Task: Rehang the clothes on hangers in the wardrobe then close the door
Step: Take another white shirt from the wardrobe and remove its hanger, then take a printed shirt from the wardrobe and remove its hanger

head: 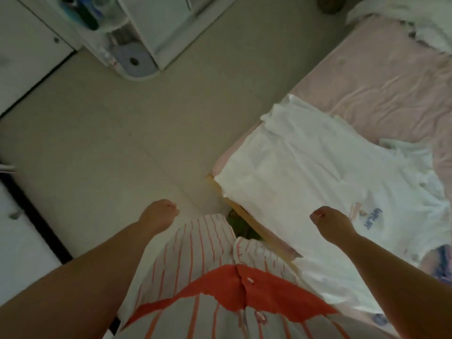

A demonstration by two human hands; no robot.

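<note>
White clothes (305, 172) lie spread on pink bed (381, 77) at 3 o'clock, hem over the bed edge, blue print near the rt wrist. Beige floor (102, 148) fills the middle; white shelf unit (137, 37) at 11, white cabinet (17, 231) w/ dark edge at 9. Left hand (159, 215) and right hand (329, 220) hang over floor and clothes, fingers loosely curled, prob. holding nothing. Striped garment (195, 277) on the person at 6.

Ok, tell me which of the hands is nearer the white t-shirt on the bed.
Right. The right hand hangs over the white t-shirt at its near edge, holding nothing. The left hand is off to the side over the floor, away from the bed.
</note>
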